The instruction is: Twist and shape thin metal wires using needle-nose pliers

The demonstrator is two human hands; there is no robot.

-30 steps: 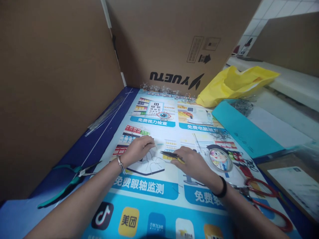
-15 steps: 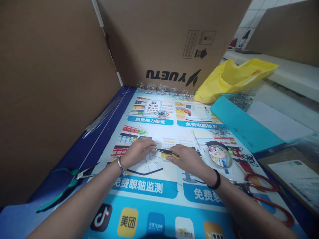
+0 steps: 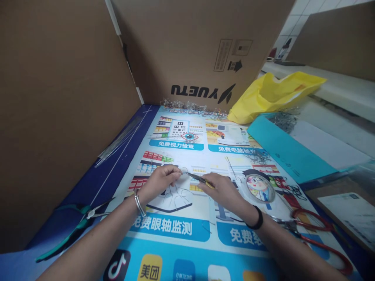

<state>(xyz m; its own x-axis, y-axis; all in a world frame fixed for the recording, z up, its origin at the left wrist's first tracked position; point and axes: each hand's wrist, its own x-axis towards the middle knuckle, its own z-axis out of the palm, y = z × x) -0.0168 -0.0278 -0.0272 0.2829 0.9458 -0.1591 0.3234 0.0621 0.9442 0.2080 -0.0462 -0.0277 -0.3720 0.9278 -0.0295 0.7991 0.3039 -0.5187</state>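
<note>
My left hand point(image 3: 161, 180) rests on the printed poster point(image 3: 181, 230) with its fingers pinched on a thin bent wire piece point(image 3: 177, 193). My right hand point(image 3: 222, 188) is closed round a small pair of pliers point(image 3: 199, 179) with yellow on the handle, whose dark tips point left toward the left fingertips. Several curved wire loops lie on the poster just below both hands. A silver bangle sits on my left wrist, a black band on my right.
Green-handled pliers point(image 3: 77, 227) lie at the left, red-handled pliers point(image 3: 313, 230) at the right. A tape roll point(image 3: 260, 188), straight wires point(image 3: 118, 139), a yellow bag point(image 3: 275, 95), a teal sheet point(image 3: 288, 150) and wire heaps point(image 3: 187, 105) surround the poster. Cardboard walls point(image 3: 58, 97) stand left and behind.
Both hands stayed close together; the pliers' tips moved left toward my left fingertips, then lifted slightly. The view shifted a little.
</note>
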